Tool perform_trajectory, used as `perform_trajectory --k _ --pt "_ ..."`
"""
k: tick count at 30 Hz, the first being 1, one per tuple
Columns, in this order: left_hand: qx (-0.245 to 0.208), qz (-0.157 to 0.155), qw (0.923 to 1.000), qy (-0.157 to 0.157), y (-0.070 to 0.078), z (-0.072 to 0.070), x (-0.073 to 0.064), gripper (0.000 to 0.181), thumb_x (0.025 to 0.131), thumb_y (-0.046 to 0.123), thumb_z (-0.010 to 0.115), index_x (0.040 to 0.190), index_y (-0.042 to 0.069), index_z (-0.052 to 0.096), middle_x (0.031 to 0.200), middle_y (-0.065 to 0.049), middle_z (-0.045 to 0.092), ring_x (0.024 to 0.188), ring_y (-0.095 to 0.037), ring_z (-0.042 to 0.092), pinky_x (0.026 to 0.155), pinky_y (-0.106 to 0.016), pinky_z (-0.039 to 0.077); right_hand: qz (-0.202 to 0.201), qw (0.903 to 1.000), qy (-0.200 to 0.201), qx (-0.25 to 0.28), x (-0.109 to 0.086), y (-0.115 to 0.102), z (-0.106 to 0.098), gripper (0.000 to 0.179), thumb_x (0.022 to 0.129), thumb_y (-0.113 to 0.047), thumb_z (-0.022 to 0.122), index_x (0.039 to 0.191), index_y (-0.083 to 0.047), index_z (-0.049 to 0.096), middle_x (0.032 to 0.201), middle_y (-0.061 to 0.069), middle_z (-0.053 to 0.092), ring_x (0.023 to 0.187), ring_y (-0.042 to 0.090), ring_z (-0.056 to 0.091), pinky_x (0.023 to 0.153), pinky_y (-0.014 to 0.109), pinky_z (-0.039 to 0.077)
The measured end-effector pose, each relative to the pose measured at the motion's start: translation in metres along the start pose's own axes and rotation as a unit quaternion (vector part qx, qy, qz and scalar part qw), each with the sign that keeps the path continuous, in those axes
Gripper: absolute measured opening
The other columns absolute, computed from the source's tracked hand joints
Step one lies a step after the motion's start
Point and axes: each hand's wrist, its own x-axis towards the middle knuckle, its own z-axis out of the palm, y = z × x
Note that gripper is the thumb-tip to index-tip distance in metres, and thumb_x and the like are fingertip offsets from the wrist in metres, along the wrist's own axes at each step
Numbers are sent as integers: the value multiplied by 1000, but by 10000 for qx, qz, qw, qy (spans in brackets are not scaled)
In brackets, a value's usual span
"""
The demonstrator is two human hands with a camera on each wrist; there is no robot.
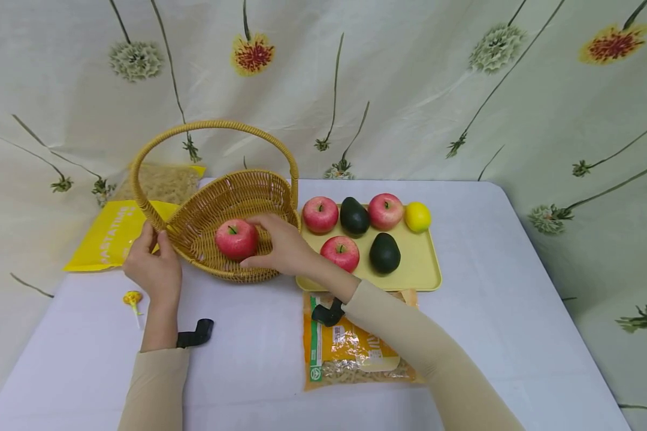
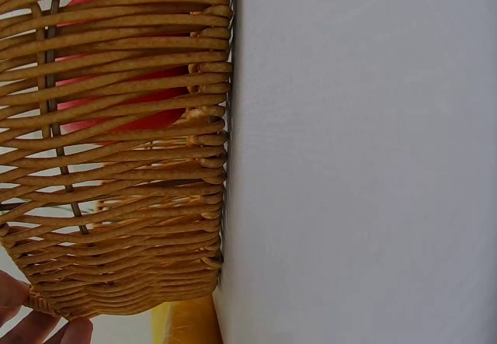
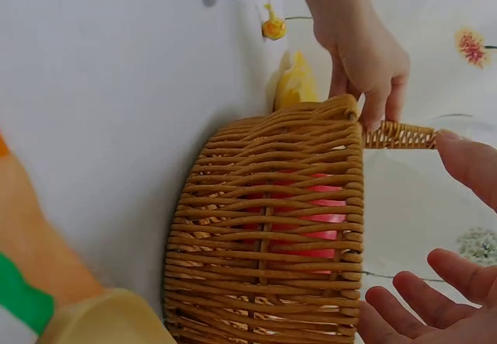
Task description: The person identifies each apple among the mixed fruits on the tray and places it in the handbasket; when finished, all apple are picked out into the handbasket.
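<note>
A brown wicker basket point(image 1: 250, 188) with a tall hooped handle stands at the left of the table. My left hand point(image 1: 153, 272) pinches its rim at the left foot of the handle; in the left wrist view only those fingertips point(image 2: 74, 330) show. Inside the basket lies a red apple point(image 1: 232, 242), seen through the weave in both wrist views. Over the basket's right side reaches my right hand point(image 1: 283, 244), beside the apple. In the right wrist view its fingers point(image 3: 415, 297) are spread above the rim, holding nothing.
Right of the basket, a yellow tray point(image 1: 417, 263) bears several apples and avocados plus a lemon point(image 1: 417, 216). A pasta bag point(image 1: 356, 359) lies in front of it. Behind the basket's left side is a yellow pasta bag point(image 1: 108, 236). A yellow lollipop point(image 1: 132, 299) lies near the left forearm.
</note>
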Motion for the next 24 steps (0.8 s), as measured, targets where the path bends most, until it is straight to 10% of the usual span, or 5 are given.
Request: perform_trajectory --k 24 --pt "43 187 9998 50 -3 2 2 26 98 23 57 118 13 71 110 -11 73 105 -20 69 84 -23 59 83 9952 474 852 -89 19 -36 73 78 -26 83 140 -12 49 142 1 51 125 20 51 109 41 46"
